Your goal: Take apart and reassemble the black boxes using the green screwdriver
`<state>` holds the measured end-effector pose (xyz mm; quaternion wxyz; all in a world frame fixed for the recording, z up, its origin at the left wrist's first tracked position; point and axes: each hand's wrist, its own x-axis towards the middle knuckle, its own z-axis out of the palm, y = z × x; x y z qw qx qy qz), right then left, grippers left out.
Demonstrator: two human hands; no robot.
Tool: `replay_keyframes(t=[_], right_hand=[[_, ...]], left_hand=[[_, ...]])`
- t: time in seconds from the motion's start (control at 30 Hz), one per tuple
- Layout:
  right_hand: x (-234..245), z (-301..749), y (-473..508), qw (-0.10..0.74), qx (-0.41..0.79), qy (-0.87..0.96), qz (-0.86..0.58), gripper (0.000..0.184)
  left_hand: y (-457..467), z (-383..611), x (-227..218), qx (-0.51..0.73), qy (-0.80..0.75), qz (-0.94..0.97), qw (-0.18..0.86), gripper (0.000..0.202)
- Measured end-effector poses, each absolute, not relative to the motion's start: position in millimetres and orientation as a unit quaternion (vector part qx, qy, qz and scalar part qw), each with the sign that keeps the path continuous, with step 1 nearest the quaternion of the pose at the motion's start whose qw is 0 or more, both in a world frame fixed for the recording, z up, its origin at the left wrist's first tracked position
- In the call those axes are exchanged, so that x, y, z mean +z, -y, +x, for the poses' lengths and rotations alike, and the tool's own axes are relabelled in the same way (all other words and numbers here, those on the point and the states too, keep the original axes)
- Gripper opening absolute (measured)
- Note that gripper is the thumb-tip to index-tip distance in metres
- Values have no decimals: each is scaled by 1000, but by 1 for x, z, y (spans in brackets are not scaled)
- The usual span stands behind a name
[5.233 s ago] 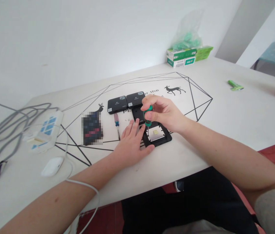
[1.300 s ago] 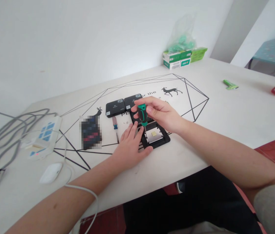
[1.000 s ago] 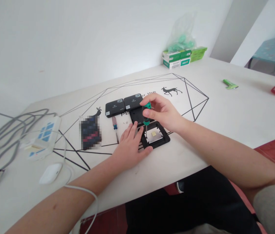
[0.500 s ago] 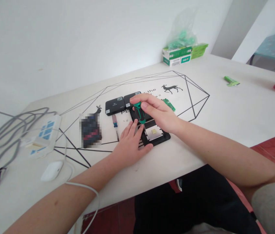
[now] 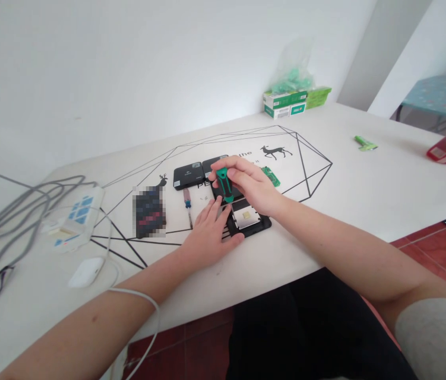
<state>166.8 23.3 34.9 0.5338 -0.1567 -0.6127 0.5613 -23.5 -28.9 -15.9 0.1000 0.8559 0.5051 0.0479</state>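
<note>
My right hand (image 5: 256,184) grips a green-and-black screwdriver (image 5: 225,186) near the top of its handle. It stands nearly upright, its shaft pointing down at the left side of an opened black casing (image 5: 263,227). Inside the casing lies a silvery metal plate (image 5: 240,217) with a pale yellow pad (image 5: 246,215). My left hand (image 5: 207,232) lies with fingers spread against the casing's left edge, fingertips close to the screwdriver's shaft. Where the screwdriver's tip meets the casing is too small to make out. Another black part (image 5: 217,192) sits behind, partly covered by my right hand.
Two black boxes (image 5: 188,176) stand behind my hands. A second screwdriver (image 5: 187,199) lies left of them, near a pixelated patch (image 5: 149,212). A green circuit board (image 5: 271,177) rests beyond my right hand. Cables and a power strip (image 5: 82,219) occupy the left; green-white boxes (image 5: 285,99) stand at the wall.
The camera view has shifted slightly, so the table sits lower in the picture. My right fingers have changed their hold on the screwdriver's top a little; my left hand stays in place.
</note>
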Motion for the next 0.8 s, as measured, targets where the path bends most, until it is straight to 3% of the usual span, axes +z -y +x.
replay_keyframes(t=[0.2, 0.37, 0.5, 0.67, 0.8], right_hand=[[35, 158, -23, 571, 526, 614, -146, 22], [33, 149, -29, 593, 483, 625, -160, 38], [34, 147, -29, 575, 515, 616, -156, 29], [32, 142, -26, 529, 618, 563, -144, 33], [32, 143, -23, 555, 603, 556, -139, 32]], left_hand=[[28, -28, -15, 72, -492, 860, 113, 85], [27, -30, -14, 83, -485, 861, 131, 80], [27, -30, -16, 97, -490, 856, 132, 72], [26, -28, -16, 116, -482, 861, 114, 60], [26, -28, -17, 118, -477, 864, 110, 57]])
